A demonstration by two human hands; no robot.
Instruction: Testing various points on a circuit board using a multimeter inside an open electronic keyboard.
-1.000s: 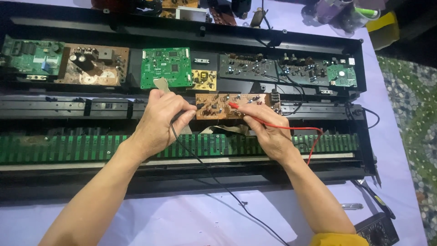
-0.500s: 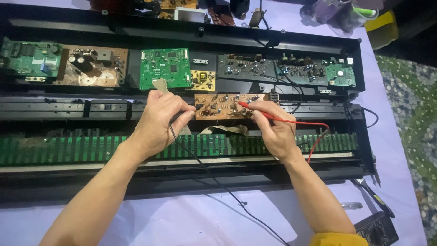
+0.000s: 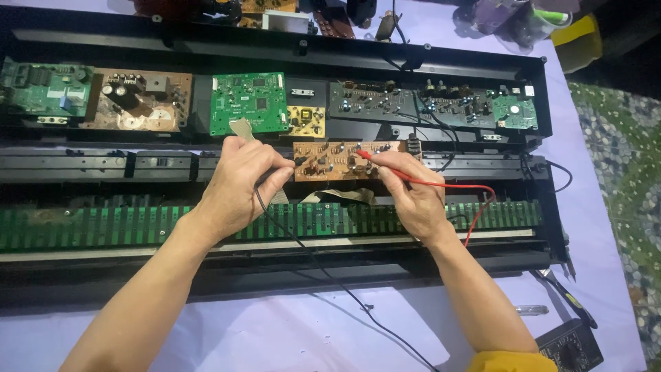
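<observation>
Mid-frame, my left hand (image 3: 237, 182) clenched the black probe (image 3: 265, 180) at the brown board (image 3: 337, 160); my right hand (image 3: 413, 196) pinched the red probe (image 3: 368, 158) onto it. Testing looked underway, other boards untouched.

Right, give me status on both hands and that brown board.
Left hand closed on black probe lead. Right hand pinching red probe, tip on brown circuit board. Nothing in the way.
</observation>
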